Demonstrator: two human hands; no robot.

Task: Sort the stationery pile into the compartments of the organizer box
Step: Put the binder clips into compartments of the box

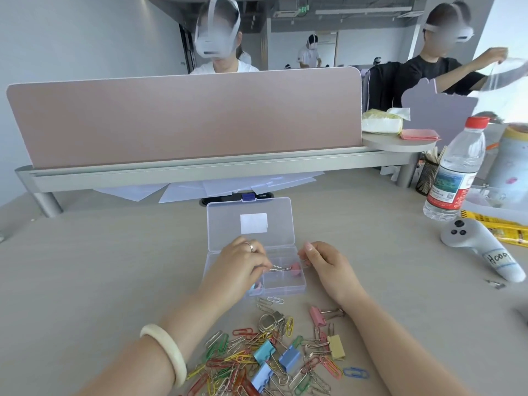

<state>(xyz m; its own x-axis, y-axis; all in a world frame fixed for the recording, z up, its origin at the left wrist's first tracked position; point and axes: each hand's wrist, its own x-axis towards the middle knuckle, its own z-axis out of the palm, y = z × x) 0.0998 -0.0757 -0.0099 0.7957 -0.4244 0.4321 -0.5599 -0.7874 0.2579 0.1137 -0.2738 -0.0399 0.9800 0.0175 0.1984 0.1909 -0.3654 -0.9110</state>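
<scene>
A clear plastic organizer box [285, 288] lies open on the desk, its lid [225, 224] folded back. My left hand [240, 261] hovers over the box's left side and pinches the wire handles of a pink binder clip [295, 270], which sits over a middle compartment. My right hand [324, 261] rests at the box's right edge with fingers curled against the rim. Below the box lies the pile [274, 355] of coloured paper clips and blue, yellow and pink binder clips. Something pink and blue shows in the near-left compartment, mostly hidden by my left hand.
A water bottle [454, 172] and a grey controller [480, 244] stand on the desk at right, beside yellow packets [503, 227]. A pink divider panel [183, 118] closes the desk's far side. Papers [205, 187] lie under its rail. Other people sit beyond.
</scene>
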